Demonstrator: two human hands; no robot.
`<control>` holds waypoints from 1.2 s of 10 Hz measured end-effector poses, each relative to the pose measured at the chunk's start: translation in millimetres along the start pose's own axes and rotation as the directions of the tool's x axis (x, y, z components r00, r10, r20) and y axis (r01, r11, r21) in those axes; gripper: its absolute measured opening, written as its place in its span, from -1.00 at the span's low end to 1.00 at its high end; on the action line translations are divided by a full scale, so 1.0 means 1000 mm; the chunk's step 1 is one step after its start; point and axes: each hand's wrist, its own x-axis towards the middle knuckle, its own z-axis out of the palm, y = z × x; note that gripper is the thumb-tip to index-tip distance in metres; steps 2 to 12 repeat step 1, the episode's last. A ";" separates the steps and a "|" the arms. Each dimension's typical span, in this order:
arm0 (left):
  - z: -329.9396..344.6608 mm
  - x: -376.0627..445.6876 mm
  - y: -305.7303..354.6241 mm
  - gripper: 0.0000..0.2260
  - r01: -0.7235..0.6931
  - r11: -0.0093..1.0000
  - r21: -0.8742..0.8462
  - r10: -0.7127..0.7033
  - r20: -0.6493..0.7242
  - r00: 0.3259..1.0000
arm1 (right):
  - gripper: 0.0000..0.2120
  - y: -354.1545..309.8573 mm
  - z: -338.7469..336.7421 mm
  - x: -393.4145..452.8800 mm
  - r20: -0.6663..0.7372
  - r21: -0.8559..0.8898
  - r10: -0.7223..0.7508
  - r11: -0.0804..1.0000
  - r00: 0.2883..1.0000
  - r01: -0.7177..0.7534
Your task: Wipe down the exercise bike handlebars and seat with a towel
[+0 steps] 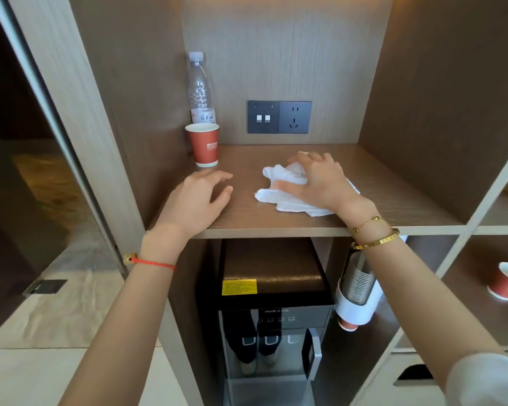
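A crumpled white towel [282, 197] lies on a brown wooden shelf [393, 200] inside a cabinet niche. My right hand [314, 180] rests on top of the towel, fingers curled around its bunched upper part. My left hand [197, 197] hovers flat over the shelf's left side, fingers spread, holding nothing, just left of the towel. No exercise bike is in view.
A red paper cup [203, 144] and a clear water bottle [200, 89] stand at the shelf's back left corner. A socket panel [279, 117] is on the back wall. Below are a water dispenser [273, 306] and a cup holder [357, 291]. Another red cup [506, 281] sits at right.
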 end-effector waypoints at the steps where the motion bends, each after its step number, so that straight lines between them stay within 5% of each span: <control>1: -0.002 -0.001 0.000 -0.69 0.018 1.000 -0.008 -0.019 -0.036 0.999 | -0.40 0.001 -0.007 -0.009 -0.070 0.017 0.011 1.000 0.997 -0.010; 12: -0.002 -0.001 0.000 -0.69 0.018 1.000 -0.008 -0.019 -0.036 0.999 | -0.40 0.001 -0.007 -0.009 -0.070 0.017 0.011 1.000 0.997 -0.010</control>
